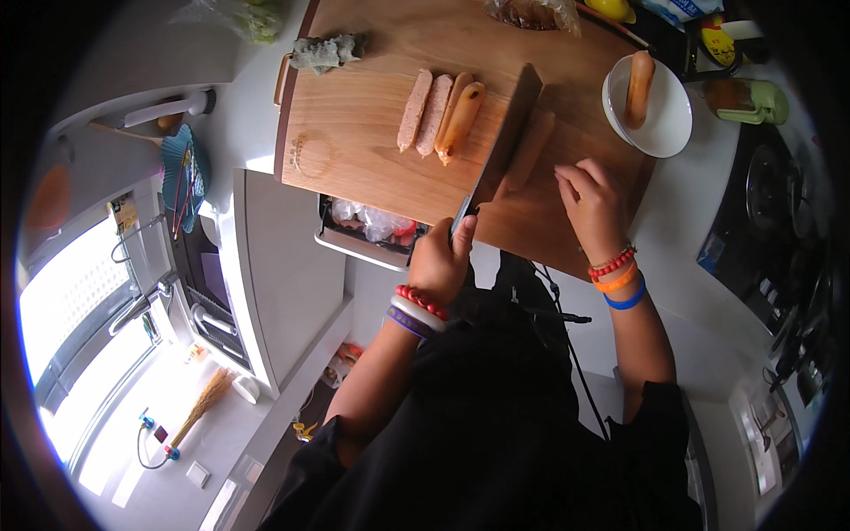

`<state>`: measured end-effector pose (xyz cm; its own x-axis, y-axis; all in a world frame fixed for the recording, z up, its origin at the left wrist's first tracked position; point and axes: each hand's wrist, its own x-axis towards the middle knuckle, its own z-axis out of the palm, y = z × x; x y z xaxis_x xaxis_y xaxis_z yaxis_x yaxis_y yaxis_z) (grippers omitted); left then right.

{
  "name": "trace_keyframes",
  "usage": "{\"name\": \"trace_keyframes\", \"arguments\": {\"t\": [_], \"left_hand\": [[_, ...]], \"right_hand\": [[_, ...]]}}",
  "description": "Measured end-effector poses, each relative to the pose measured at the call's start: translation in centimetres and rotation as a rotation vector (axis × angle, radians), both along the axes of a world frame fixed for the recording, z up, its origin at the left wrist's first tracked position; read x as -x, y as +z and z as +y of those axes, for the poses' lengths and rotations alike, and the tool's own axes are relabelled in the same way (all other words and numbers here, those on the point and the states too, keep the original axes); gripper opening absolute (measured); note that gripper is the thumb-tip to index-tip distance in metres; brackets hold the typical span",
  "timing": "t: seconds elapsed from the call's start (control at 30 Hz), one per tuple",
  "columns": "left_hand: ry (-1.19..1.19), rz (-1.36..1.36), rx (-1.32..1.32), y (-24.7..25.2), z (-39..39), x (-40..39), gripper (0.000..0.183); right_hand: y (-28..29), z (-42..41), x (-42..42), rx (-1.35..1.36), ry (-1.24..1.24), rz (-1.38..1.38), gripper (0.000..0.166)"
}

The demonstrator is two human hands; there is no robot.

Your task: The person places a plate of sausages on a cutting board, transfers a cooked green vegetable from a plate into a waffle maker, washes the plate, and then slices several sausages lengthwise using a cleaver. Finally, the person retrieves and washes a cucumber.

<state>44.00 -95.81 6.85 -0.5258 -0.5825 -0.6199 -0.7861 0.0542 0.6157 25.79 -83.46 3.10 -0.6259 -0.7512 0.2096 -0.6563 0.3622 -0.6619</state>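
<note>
My left hand [439, 255] grips the handle of a cleaver [508, 133], whose broad blade stands on edge over a wooden cutting board [352, 159]. Left of the blade lie two sausage halves [425, 114] with pale cut faces up. Touching them is a browned, skin-side-up sausage [461, 126], partly covering another piece. Close along the blade's right side, a long sausage piece [531, 149] rests in shadow. My right hand [593, 199] hovers near the board's right part, fingers curled in, with nothing visible in them. One whole sausage [640, 89] leans in a white bowl [671, 126] at the right.
A crumpled cloth [329, 53] sits at the board's upper left, and a clear plastic bag [534, 14] at its far edge. Below the front edge is a bin [362, 249] with plastic bags. A green-lidded jar [747, 101] and a black cooktop [750, 219] are at right.
</note>
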Motion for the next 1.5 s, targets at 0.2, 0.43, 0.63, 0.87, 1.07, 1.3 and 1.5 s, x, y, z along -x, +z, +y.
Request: {"name": "trace_keyframes", "arguments": {"t": [0.2,0.43,0.63,0.87,1.07,1.3,1.5], "left_hand": [[-0.087,0.031,0.249,-0.4,1.3,-0.8,0.044],[0.09,0.251,0.021,0.2,0.9,-2.5,0.039],[0.041,0.191,-0.001,1.9,0.4,-4.1,0.042],[-0.081,0.124,-0.037,1.9,3.7,-3.3,0.041],[-0.084,0.116,0.006,1.0,4.0,-2.8,0.042],[-0.035,0.087,0.045,0.6,3.5,-3.2,0.043],[0.047,0.082,0.111,-0.4,2.4,-4.2,0.044]], "right_hand": [[0.7,1.4,0.0,-0.049,-0.099,0.057,0.009],[-0.4,1.1,-1.1,-0.102,-0.159,-0.148,0.008],[3.6,2.0,0.1,-0.133,-0.287,-0.167,0.01],[9.4,6.4,5.3,-0.116,-0.546,-0.009,0.012],[8.5,3.6,6.9,-0.12,-0.494,-0.006,0.022],[4.5,-1.1,11.7,-0.284,-0.436,0.084,0.032],[4.4,-2.9,12.2,-0.469,-0.488,-0.043,0.047]]}}
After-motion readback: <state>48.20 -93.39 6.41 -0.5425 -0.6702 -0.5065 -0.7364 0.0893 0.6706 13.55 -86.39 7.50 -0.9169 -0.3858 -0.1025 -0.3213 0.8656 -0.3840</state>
